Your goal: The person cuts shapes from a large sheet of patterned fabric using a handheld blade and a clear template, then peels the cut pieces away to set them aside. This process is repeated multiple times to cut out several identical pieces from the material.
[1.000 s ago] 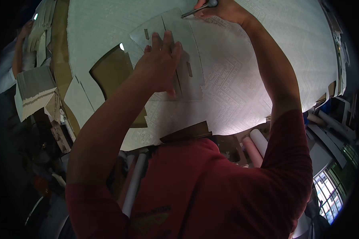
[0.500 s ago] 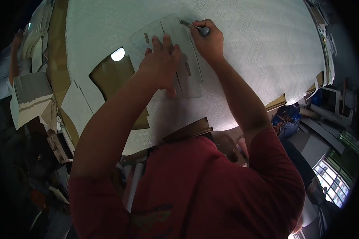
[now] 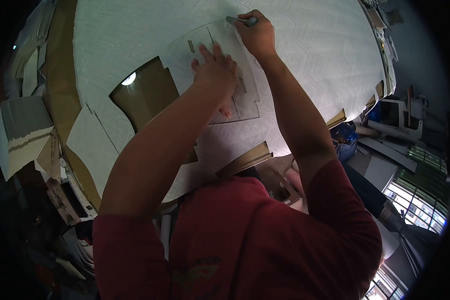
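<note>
A clear template (image 3: 248,109) with a dark centre line and small slots lies on the pale patterned sheet (image 3: 330,55). Pressed on the template with fingers spread is my left hand (image 3: 215,75); nothing is gripped in it. My right hand (image 3: 257,36) is closed round the grey handle of a small cutting tool (image 3: 245,21), whose tip touches the sheet near the template's top right corner. Left of the template, a cut-out opening (image 3: 147,95) shows the brown surface below.
A loose pale piece (image 3: 92,137) lies at the sheet's left. Stacked grey and cream material (image 3: 27,120) is beyond the table's brown left edge (image 3: 62,65). A brown flap (image 3: 245,159) shows at the front edge, near my body.
My view has shifted slightly. My right hand and the tool have moved a little up along the template's edge, toward its top corner. My left hand still presses on the template, slightly turned.
</note>
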